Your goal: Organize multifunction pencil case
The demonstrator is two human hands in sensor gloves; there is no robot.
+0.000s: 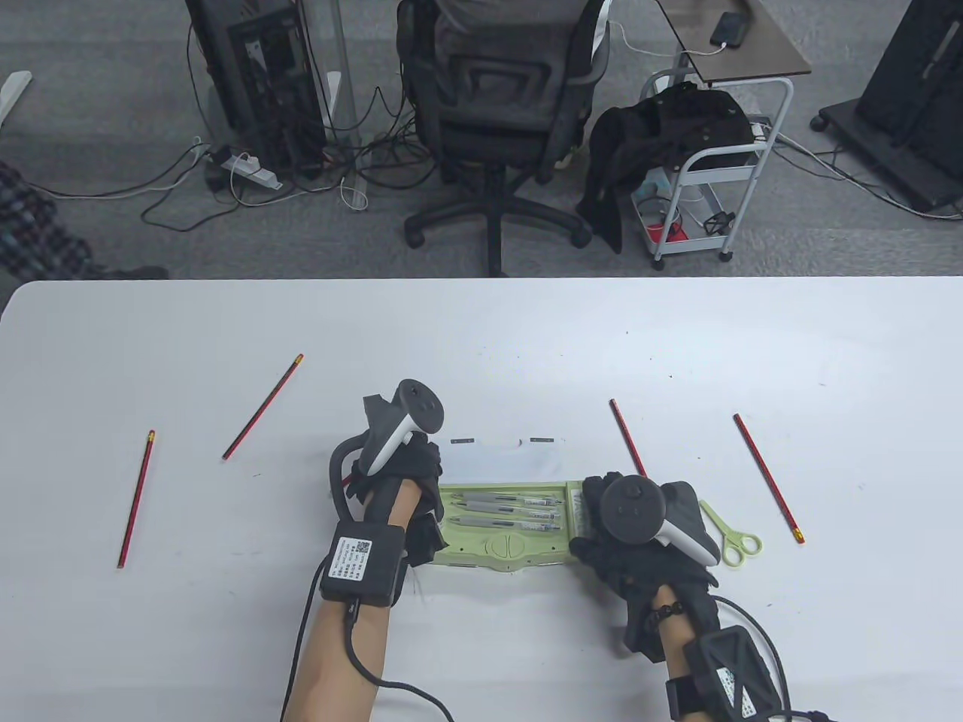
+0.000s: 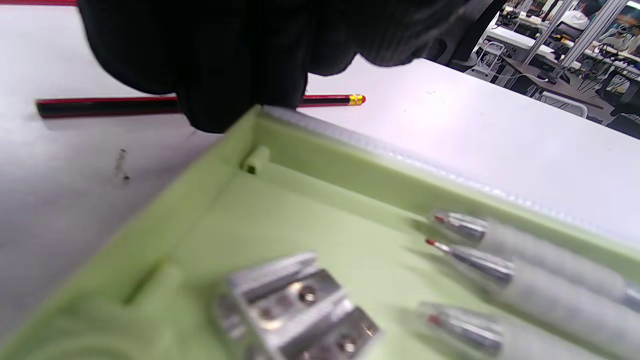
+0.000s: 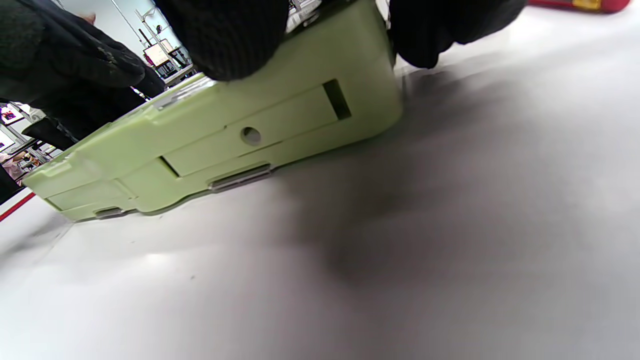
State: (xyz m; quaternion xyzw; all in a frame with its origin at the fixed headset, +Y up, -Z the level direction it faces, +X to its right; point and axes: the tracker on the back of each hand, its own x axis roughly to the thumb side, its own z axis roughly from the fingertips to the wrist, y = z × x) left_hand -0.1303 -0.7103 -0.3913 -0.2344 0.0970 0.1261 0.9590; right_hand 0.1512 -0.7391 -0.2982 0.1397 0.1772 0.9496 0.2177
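Nearest the lens, two gloved forearms reaching up from the bottom edge toward a green pencil case [image 1: 519, 545] lying open on the white table [image 1: 481, 338], lid [image 1: 500, 462] folded back beyond it. Far left: one red pencil [image 1: 136, 499], then a second [image 1: 262, 407], both well apart from the case. Left hand [image 1: 395, 481] at the case's left end, fingertips [image 2: 220, 95] resting against the rim at the corner, with another pencil [image 2: 105, 106] on the table just behind them; whether those fingers are curled round the edge or merely pressed to it, cannot tell. Inside the tray: several grey pens [image 1: 511, 508] side by side, and a metal sharpener [image 2: 295, 310] near the left end. Right hand [image 1: 639, 534] at the right end, fingers [image 3: 235, 35] hooked over the top edge and thumb [image 3: 440, 30] down at the corner, clamped on the wall. Just right of that hand, pale green scissors [image 1: 733, 538]; beyond, two more pencils [image 1: 627, 438] and [image 1: 768, 478] on the table. Step in hand, by the look of it: steadying or squaring the case between loads. Pens in, pencils and scissors not yet. Next move likely calls for freeing one hand, reaching to the closest pencil, and laying it lengthwise beside the pens without knocking them askew.
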